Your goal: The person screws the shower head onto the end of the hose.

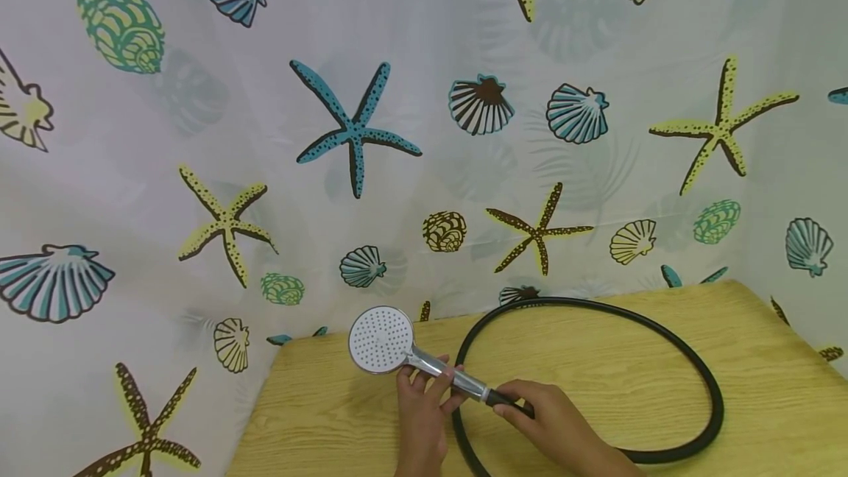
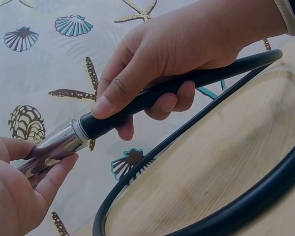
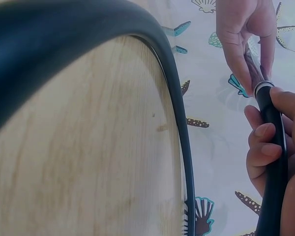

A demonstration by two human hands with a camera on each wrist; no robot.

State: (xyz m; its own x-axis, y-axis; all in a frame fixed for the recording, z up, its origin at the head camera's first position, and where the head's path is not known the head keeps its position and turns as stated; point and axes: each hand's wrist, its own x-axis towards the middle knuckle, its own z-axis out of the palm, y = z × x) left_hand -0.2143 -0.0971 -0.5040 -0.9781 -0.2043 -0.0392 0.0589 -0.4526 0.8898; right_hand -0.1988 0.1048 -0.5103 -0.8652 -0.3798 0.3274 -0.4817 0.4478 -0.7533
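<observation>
A round silver shower head, its pale spray face dotted with nozzles, is tilted above the wooden table in the head view. My left hand holds its chrome handle between thumb and fingers. On the other side of the joint, my right hand grips the end of a black hose, thumb along the top and fingers curled beneath. Hose end and handle meet at a light ring; whether they are fully joined I cannot tell. Part of the handle is hidden behind the left fingers.
The rest of the hose loops widely over the light wooden table and reaches its back edge. Behind and at both sides hangs a white curtain printed with starfish and shells.
</observation>
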